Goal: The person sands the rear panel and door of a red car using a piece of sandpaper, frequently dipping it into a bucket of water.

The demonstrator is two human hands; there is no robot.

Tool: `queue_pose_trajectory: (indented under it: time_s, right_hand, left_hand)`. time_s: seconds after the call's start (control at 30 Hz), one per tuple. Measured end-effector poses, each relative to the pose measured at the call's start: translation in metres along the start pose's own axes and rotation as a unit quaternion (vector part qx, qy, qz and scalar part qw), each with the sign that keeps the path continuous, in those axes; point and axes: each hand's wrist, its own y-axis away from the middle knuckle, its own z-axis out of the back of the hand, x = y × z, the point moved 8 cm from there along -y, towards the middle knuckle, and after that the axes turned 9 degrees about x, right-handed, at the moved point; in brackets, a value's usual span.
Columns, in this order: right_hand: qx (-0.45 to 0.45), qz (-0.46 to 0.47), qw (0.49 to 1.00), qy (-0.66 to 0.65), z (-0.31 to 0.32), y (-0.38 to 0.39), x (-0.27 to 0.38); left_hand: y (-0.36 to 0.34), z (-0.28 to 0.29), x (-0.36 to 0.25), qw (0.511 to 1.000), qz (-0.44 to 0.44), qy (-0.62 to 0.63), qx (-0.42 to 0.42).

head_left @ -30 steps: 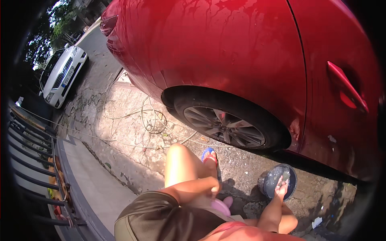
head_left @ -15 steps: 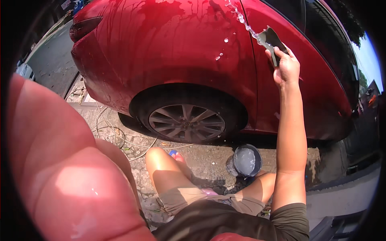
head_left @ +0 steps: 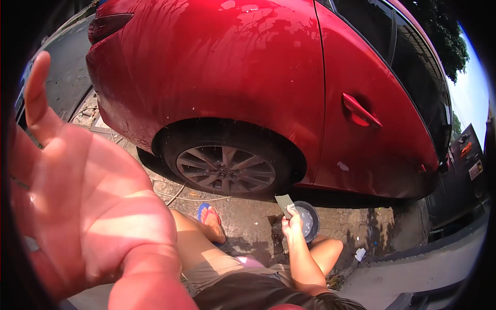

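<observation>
Evidently the bucket (head_left: 318,223) stands where it does, just right of centre in the lower half of the frame, so that the right hand (head_left: 293,222) can reach it with little stretch: it sits between the right knee and the red car (head_left: 243,77). That hand is wrapped round a thin grey-green scoop (head_left: 282,202), held at its lower end, which seems to leave the far end free for carrying water. The scoop shows at the bucket's upper-left edge; whether it touches the rim, or holds any water, I cannot tell. Pale, cloudy water (head_left: 305,216) shows inside the bucket. A hose (head_left: 176,195) lies on the ground left of centre, below the wheel (head_left: 226,169).

As for pose, the right forearm rises from the lower centre-right, slanting up and leftward over the right thigh. The left hand (head_left: 103,201) fills the left of the frame, raised close to the camera, palm facing it, spread wide and grasping nothing visible, perhaps lifted for balance.
</observation>
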Motion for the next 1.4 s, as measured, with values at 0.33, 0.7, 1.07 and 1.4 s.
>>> queue_pose_trajectory:
  time_s: [0.33,0.7,1.07,1.4]
  right_hand:
    - [0.118,0.814,0.468,0.323,-0.439,0.241,0.385]
    - [0.083,0.748,0.206,0.625,-0.707,0.208,0.267]
    - [0.111,0.752,0.180,0.624,-0.716,0.224,0.259]
    - [0.118,0.711,0.276,0.636,-0.707,0.206,0.271]
  left_hand:
    - [0.410,-0.140,0.007,0.773,0.440,0.145,0.433]
    - [0.529,-0.209,-0.002,0.549,0.511,0.248,0.613]
    - [0.544,-0.233,0.006,0.516,0.529,0.266,0.619]
    - [0.563,-0.228,0.006,0.513,0.541,0.263,0.612]
